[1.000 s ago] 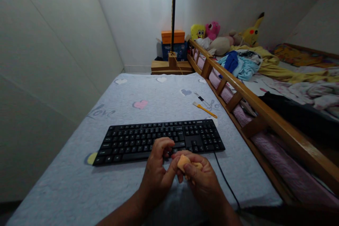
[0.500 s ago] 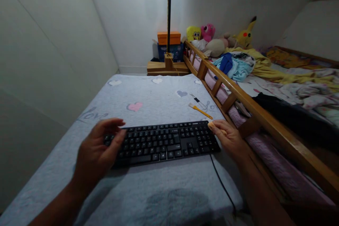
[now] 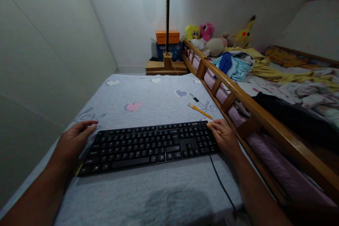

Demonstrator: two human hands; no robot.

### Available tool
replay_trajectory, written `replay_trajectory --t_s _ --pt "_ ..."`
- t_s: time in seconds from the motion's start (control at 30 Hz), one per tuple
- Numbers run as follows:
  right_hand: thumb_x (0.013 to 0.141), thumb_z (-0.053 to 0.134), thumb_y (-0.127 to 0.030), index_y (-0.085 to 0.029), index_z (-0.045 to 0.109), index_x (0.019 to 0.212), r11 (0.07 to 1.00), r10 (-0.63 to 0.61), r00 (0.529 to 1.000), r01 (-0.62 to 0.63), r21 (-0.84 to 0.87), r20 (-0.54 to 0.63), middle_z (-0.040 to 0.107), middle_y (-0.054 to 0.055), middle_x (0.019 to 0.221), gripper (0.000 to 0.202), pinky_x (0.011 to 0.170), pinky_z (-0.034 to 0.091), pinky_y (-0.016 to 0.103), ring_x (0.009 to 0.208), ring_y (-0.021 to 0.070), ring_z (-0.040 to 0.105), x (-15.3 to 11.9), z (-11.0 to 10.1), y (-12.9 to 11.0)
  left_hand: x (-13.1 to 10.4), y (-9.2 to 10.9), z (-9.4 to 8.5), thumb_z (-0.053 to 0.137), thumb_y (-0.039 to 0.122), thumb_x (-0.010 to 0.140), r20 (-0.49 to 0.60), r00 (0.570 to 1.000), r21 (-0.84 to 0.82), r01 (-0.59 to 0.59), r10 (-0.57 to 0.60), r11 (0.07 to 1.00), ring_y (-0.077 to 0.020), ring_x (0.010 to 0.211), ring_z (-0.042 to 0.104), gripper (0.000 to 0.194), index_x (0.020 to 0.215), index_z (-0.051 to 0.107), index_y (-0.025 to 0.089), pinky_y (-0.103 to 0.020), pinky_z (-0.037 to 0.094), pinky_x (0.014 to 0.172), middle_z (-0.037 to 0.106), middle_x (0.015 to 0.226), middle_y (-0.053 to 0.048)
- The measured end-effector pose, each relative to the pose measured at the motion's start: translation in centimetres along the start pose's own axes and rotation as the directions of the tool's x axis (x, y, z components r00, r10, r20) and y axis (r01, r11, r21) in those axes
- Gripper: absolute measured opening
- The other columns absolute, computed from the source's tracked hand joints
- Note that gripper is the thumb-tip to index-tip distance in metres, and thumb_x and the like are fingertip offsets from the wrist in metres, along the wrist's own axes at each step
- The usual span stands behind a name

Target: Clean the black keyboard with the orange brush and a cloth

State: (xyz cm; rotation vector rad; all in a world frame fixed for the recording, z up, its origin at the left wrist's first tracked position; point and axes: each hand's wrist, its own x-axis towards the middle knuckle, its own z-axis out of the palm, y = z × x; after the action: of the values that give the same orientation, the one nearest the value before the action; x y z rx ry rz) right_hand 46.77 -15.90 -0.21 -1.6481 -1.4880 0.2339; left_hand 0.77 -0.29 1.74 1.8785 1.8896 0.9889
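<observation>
A black keyboard lies on the pale patterned cloth, its cable running down from the right part. Just past the keyboard's upper right corner, my right hand pinches a small yellowish-orange piece, mostly covered by the fingers. My left hand is beside the keyboard's left end, thumb and fingers a little apart, nothing seen between them. Something yellow shows partly under the left wrist, at the keyboard's lower left corner.
Beyond the keyboard lie a yellow-handled brush and a thin metal tool with a black middle. A wooden rail runs along the right, with clothes and plush toys behind it. A dark pole stands at the back.
My left hand has moved left, off the keyboard's left part to beside its end, uncovering the keys. My right hand stays near the upper right corner, still pinching the piece.
</observation>
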Motion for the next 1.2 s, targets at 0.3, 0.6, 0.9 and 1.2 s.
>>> replay_trajectory --t_s 0.3,0.6,0.9,1.2 --pt "0.096 0.055 -0.029 -0.022 0.076 0.095 1.000 -0.023 0.997 0.024 -0.014 0.078 0.062 0.007 0.095 0.022 0.081 0.049 0.034 0.091 0.0213 0.061 -0.5 -0.6 0.0 -0.4 0.3 0.2 0.063 0.051 0.082 0.219 0.949 -0.140 0.260 -0.226 0.956 -0.0217 0.100 0.064 0.039 0.103 0.073 0.019 -0.030 0.048 0.086 0.073 0.107 0.001" --pt "0.089 0.057 -0.020 -0.020 0.073 0.083 1.000 -0.006 0.995 0.006 -0.007 0.097 0.063 0.006 0.089 0.017 0.072 0.049 0.030 0.083 0.0189 0.063 -1.1 -1.6 0.3 0.6 -2.0 1.2 0.065 0.057 0.069 0.249 0.944 -0.137 0.257 -0.217 0.957 -0.0279 0.102 0.065 0.048 0.097 0.075 0.019 -0.034 0.048 0.088 0.075 0.105 -0.006" --pt "0.094 0.054 -0.023 -0.022 0.074 0.098 0.998 -0.041 0.999 0.042 -0.036 0.016 0.064 0.007 0.099 0.021 0.083 0.051 0.032 0.093 0.0204 0.064 -0.3 -0.6 0.9 0.5 -1.4 1.0 0.062 0.063 0.070 0.309 0.923 -0.082 0.267 -0.230 0.960 -0.0291 0.099 0.067 0.055 0.100 0.074 0.018 -0.035 0.048 0.085 0.076 0.102 -0.007" --pt "0.090 0.056 -0.020 -0.021 0.074 0.088 1.000 0.015 0.998 -0.016 0.010 0.064 0.063 0.006 0.093 0.018 0.076 0.050 0.031 0.087 0.0200 0.063 -0.8 -1.1 0.6 0.8 -2.1 1.3 0.060 0.062 0.072 0.307 0.931 -0.042 0.222 -0.199 0.974 -0.0290 0.100 0.066 0.052 0.099 0.074 0.019 -0.034 0.048 0.085 0.076 0.103 -0.006"
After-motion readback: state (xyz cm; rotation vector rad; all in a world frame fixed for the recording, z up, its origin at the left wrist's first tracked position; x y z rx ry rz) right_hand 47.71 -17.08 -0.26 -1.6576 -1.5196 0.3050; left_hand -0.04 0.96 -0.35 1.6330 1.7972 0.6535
